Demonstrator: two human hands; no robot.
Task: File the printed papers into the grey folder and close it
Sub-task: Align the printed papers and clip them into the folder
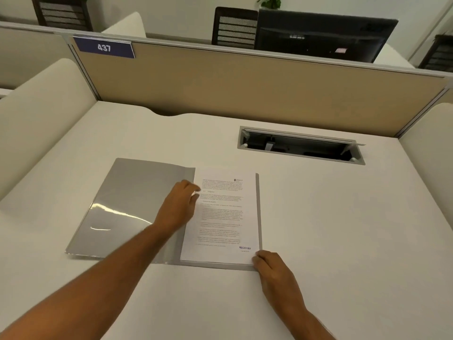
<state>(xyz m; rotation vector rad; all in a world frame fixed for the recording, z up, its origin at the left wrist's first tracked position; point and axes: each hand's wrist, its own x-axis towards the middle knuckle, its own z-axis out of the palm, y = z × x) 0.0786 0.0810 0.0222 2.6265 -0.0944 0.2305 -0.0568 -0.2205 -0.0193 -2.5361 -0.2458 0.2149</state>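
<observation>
Left hand [177, 207] fingers curled at papers' left edge near folder spine; whether pinching sheet or just pressing, cannot tell. Right hand [270, 265] fingers bent at papers' near right corner, touching it; grip unclear. Printed papers [221, 214] lie squared on right half of grey folder [127, 204], open flat on desk [318, 217]. Filing looks done; closing cover remains.

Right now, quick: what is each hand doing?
Left hand: fingers curled, resting on the printed white papers by the open grey plastic folder's spine; grip unclear.
Right hand: pinching the folder's near right corner.
</observation>
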